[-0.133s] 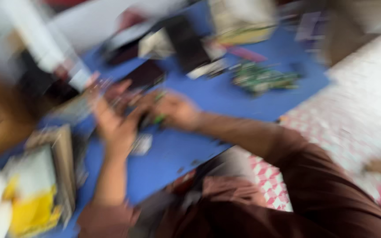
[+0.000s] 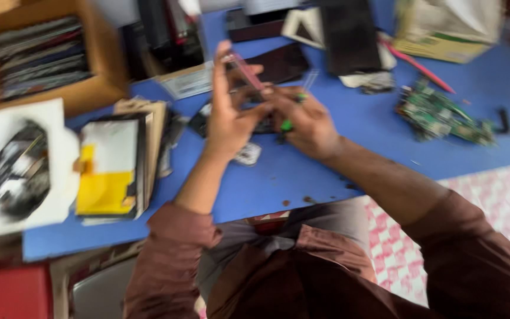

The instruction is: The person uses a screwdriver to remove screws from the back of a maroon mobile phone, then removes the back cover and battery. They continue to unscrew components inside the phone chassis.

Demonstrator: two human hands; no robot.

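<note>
My left hand is raised over the blue table, fingers upright, gripping a thin flat reddish strip-like part at its top. My right hand meets it from the right and holds a small tool with a green handle, its tip against the part. A dark flat device lies just behind both hands. A small pale part rests on the table below the left wrist. The picture is blurred, so fine details are unclear.
A green circuit board lies to the right. A black panel and a pale box sit at the back. A stack of flat panels with a yellow sheet lies left. A cardboard box stands far left.
The view has swung, so the table shifted in frame. Both hands stay joined over the same spot; the left hand's fingers now stand more upright.
</note>
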